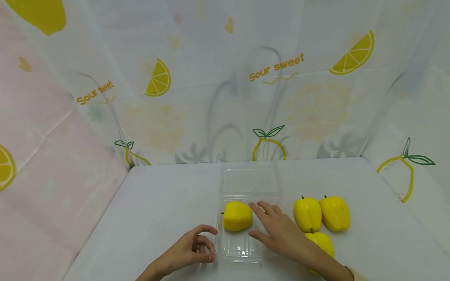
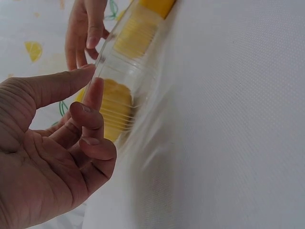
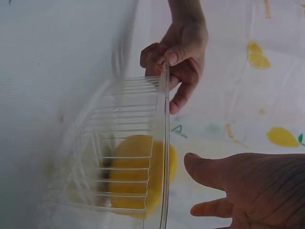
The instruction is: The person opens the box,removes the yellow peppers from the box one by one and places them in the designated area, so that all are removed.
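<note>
A yellow bell pepper (image 1: pixel 237 216) lies on its side in the base of a clear plastic clamshell box (image 1: pixel 242 246), its stem pointing left. At the box's left edge is my left hand (image 1: pixel 191 249), thumb and curled fingers about the rim; the right wrist view shows this hand (image 3: pixel 183 59) at the rim's far end. My right hand (image 1: pixel 281 232) hovers over the box's right side, fingers spread and slightly bent, holding nothing. In the right wrist view, a small gap separates its thumb (image 3: pixel 205 171) from the pepper (image 3: pixel 136 174).
Right of the box stand two yellow bell peppers (image 1: pixel 307 214) (image 1: pixel 335 213) side by side. A third pepper (image 1: pixel 324 242) sits nearer, partly hidden by my right forearm. The box's lid (image 1: pixel 251 181) lies folded back behind its base. A lemon-printed cloth (image 1: pixel 218 78) backs the white table (image 1: pixel 158 203).
</note>
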Action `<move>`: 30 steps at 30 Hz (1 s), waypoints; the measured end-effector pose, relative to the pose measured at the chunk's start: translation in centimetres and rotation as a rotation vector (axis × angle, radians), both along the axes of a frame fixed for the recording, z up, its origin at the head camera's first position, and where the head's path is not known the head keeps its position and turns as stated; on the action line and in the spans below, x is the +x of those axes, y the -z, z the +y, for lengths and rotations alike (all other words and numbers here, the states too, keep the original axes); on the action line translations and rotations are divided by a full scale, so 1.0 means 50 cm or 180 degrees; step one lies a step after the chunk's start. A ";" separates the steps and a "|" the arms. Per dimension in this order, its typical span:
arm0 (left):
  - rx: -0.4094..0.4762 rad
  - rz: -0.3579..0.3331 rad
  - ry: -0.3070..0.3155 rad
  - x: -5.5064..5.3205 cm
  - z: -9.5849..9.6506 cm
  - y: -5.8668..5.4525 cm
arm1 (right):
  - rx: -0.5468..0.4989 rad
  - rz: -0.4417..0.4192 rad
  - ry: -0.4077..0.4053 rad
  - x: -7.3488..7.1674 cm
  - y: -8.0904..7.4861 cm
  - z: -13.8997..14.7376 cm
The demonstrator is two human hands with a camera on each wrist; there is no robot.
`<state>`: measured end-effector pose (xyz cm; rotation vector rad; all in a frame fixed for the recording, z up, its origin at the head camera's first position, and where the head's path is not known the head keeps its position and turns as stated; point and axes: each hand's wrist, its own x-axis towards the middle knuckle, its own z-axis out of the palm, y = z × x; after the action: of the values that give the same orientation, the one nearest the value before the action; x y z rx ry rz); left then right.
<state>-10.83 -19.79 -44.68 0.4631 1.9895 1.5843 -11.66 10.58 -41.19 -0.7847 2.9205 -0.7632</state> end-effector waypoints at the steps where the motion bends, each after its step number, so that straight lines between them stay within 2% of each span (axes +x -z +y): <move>1: 0.0003 -0.0002 0.0000 0.000 0.000 0.000 | 0.0005 -0.0032 -0.0013 0.000 0.000 -0.002; 11: 0.0017 -0.0001 0.0039 -0.003 0.000 -0.001 | 0.0018 -0.0225 -0.0128 0.001 -0.001 -0.019; 18: 0.0059 -0.0018 0.0048 0.000 -0.001 -0.004 | 0.0023 -0.0215 -0.0162 -0.004 -0.005 -0.033; 25: 0.0033 0.0007 0.0059 -0.003 -0.002 0.002 | 0.0127 -0.0019 -0.0319 -0.007 -0.008 -0.046; 30: 0.0023 -0.0016 0.0046 -0.003 -0.003 0.004 | 0.0154 -0.0079 -0.0372 -0.010 -0.009 -0.051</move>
<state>-10.98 -19.94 -44.87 0.4748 1.9731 1.5829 -12.15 8.00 -40.72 -0.9248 2.8299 -0.6851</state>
